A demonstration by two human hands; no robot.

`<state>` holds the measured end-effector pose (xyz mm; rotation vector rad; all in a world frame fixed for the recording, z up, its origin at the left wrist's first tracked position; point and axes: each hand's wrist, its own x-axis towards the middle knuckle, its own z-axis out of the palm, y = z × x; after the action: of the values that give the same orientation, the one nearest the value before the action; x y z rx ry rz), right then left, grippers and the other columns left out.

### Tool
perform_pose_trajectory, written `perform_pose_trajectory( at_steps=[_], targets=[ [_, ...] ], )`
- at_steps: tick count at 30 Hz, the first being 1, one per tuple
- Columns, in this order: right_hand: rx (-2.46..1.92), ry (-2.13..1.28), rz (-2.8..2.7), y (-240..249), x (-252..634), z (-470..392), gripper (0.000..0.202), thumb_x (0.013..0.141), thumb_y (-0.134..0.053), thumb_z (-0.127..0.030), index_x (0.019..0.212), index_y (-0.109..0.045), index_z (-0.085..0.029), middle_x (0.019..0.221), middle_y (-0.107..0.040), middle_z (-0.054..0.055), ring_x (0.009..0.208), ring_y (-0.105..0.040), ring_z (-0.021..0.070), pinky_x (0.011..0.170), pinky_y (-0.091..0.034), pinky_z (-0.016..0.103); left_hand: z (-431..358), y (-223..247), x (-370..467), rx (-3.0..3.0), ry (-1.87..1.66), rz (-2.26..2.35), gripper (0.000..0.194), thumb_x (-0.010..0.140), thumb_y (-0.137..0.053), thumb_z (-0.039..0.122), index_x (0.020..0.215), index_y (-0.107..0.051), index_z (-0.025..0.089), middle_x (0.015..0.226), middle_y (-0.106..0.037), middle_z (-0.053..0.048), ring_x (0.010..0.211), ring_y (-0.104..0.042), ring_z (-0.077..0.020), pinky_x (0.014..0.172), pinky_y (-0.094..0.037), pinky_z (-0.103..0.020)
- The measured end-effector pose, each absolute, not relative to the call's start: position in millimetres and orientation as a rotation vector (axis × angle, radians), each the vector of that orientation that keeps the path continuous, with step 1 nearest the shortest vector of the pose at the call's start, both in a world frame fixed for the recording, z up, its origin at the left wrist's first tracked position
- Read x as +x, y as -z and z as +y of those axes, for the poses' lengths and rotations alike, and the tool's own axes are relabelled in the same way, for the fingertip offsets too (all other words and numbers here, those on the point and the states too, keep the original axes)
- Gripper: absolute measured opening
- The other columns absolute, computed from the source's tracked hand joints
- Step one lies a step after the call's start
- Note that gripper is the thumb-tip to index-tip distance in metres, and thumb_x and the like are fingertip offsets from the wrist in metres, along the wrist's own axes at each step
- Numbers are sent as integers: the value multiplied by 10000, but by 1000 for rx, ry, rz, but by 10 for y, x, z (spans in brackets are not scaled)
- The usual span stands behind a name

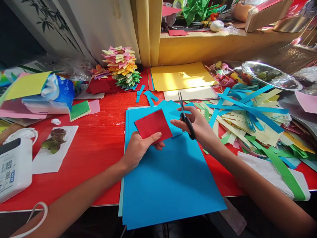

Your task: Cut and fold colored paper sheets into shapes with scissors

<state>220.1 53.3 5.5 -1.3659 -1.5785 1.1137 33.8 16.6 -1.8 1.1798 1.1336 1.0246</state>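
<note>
Between the thumb and fingers of my left hand (138, 147) is a square of red paper (154, 124), held tilted over the blue sheets. My right hand (196, 122) grips a pair of black scissors (187, 123), blades pointing up and away from me, a short gap to the right of the red square. Beneath both hands lies a stack of large blue paper sheets (168, 185), its front end hanging over the table edge. Smaller blue pieces (173, 110) rest on the stack's far part, partly hidden by my hands.
Paper strips (247, 115) heap at the right, beside a metal bowl (271, 76). Yellow sheets (183, 76) and a folded-paper tower (122, 67) stand at the back of the red table (99, 155). At left are a tissue pack (58, 94) and a white device (16, 168).
</note>
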Motion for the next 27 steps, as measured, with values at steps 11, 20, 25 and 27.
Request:
perform_pose_trajectory(
  at_steps=[11, 20, 25, 27],
  targets=[
    [-1806, 16, -2387, 49, 2429, 662, 355, 863, -463, -313, 1149, -578, -135, 1061, -607, 150, 983, -556, 313, 768, -418, 394, 210, -7, 269, 1182, -988, 1129, 284, 776, -616, 340, 608, -670, 118, 641, -687, -51, 576, -623, -144, 601, -510, -256],
    [-1417, -731, -1956, -81, 2348, 572, 387, 859, -519, -408, 1137, -585, -146, 1029, -632, 119, 931, -592, 237, 766, -478, 351, 234, -16, 258, 1168, -883, 1062, 237, 752, -649, 319, 638, -657, 112, 607, -678, -41, 536, -613, -137, 569, -514, -245],
    [-1098, -1404, -1600, -134, 2182, 418, 336, 786, -604, -469, 904, -617, -155, 805, -628, 48, 711, -605, 154, 603, -511, 259, 216, -7, 263, 1165, -735, 1024, 204, 729, -670, 322, 728, -662, 118, 595, -676, -31, 507, -606, -137, 532, -513, -246],
    [-1104, -1387, -1566, -111, 2142, 384, 318, 791, -595, -471, 802, -608, -153, 762, -609, 36, 691, -596, 141, 610, -512, 249, 209, -16, 274, 1171, -687, 1032, 202, 726, -673, 319, 739, -662, 118, 601, -680, -32, 513, -610, -135, 540, -514, -243]
  ],
)
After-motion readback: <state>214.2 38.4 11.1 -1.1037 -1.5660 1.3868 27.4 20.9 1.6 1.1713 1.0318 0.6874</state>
